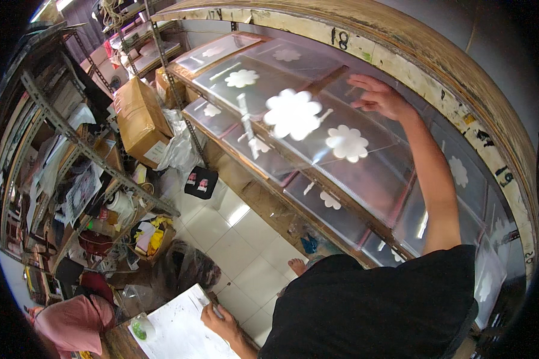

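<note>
My right arm stretches up to the shelf rack. My right hand point(380, 99) is open, fingers apart, over the flat translucent panels point(365, 185), with nothing visible in it; whether it touches one I cannot tell. White flower shapes point(293, 113) show on the panels, which lie side by side on several levels. Low in the view my left hand point(221, 323) lies on the right edge of a large white sheet point(176, 323), fingers stretched out. At the sheet's left edge is a small white thing with a green patch point(141, 328).
Numbered wooden edging point(377, 51) runs above the panels. Metal shelves point(72, 125) crammed with goods stand left. Cardboard boxes point(141, 119), clear plastic wrap point(178, 139) and a black cloth item point(201, 182) lie by the tiled floor point(251, 263). Pink cloth point(75, 326) hangs lower left.
</note>
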Tool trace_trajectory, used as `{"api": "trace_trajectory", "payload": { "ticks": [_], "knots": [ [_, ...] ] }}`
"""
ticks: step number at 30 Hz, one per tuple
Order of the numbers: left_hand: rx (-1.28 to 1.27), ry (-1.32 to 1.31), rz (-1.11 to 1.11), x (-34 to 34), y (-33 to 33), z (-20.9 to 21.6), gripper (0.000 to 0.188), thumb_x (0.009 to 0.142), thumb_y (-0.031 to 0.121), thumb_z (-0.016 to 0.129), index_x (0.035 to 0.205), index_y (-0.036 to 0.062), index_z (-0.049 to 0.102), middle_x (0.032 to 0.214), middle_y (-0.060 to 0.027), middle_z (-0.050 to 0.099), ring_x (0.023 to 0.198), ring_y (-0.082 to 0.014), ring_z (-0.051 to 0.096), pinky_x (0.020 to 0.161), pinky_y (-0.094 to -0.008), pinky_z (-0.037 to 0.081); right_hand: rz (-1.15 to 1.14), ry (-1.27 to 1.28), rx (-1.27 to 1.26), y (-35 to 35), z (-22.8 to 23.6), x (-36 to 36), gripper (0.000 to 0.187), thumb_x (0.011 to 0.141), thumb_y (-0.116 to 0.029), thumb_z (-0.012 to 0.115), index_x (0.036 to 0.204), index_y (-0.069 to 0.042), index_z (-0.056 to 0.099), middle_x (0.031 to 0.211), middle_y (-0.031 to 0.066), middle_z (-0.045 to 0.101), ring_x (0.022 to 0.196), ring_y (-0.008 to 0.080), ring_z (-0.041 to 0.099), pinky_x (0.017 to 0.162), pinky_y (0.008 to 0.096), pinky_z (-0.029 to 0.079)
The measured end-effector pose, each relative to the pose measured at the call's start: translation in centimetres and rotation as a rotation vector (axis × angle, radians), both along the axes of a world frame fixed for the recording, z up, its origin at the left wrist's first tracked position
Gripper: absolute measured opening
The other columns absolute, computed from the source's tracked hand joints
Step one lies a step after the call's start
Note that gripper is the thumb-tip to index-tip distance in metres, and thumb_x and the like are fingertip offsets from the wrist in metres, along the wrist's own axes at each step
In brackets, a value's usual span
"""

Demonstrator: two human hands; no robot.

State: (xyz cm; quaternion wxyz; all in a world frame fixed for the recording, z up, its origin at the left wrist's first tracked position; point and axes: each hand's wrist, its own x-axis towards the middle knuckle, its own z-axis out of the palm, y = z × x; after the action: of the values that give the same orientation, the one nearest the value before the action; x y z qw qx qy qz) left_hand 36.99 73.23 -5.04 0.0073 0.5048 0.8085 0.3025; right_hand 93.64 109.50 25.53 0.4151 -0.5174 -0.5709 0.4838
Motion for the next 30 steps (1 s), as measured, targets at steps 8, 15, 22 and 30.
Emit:
{"api": "trace_trajectory", "payload": {
  "ticks": [8,15,22,30],
  "knots": [
    [-0.218,0.284,0.262,-2.9,0.1,-5.0,0.053,0.099,0.043,0.056,0.133,0.0031,0.054,0.146,-0.0261,0.043,0.135,-0.0436,0.041,0.108,-0.0567,0.035,-0.471,-0.511,0.173,-5.7,-6.6,20.8,0.052,0.095,-0.006,0.052,0.145,-0.014,0.039,0.146,0.0049,0.047,0.105,0.0204,0.066,0.081,0.0307,0.051],
    [-0.187,0.469,0.232,0.5,3.5,-0.8,0.053,0.089,0.048,0.064,0.12,0.0049,0.061,0.133,-0.0224,0.055,0.125,-0.0404,0.049,0.099,-0.0582,0.039,-0.662,-0.668,0.156,-8.3,-9.7,26.5,0.044,0.094,-0.007,0.054,0.136,-0.012,0.043,0.137,0.0071,0.05,0.102,0.022,0.065,0.081,0.0325,0.051],
    [-0.174,0.428,0.255,0.3,3.0,-1.5,0.055,0.09,0.048,0.064,0.128,0.0079,0.058,0.139,-0.0207,0.053,0.129,-0.0406,0.047,0.101,-0.059,0.038,-0.672,-0.774,0.131,-8.0,-11.2,27.4,0.036,0.092,-0.008,0.055,0.128,-0.01,0.047,0.128,0.0092,0.052,0.099,0.0236,0.064,0.081,0.0342,0.05],
    [-0.374,0.485,0.335,-2.8,1.4,-6.6,0.055,0.101,0.05,0.048,0.136,0.0075,0.051,0.148,-0.0203,0.043,0.139,-0.0369,0.039,0.11,-0.0586,0.033,-0.655,-0.862,0.099,-7.8,-11.2,27.9,0.027,0.091,-0.01,0.057,0.117,-0.008,0.051,0.118,0.0117,0.055,0.095,0.0254,0.064,0.08,0.0362,0.05]
  ]
}}
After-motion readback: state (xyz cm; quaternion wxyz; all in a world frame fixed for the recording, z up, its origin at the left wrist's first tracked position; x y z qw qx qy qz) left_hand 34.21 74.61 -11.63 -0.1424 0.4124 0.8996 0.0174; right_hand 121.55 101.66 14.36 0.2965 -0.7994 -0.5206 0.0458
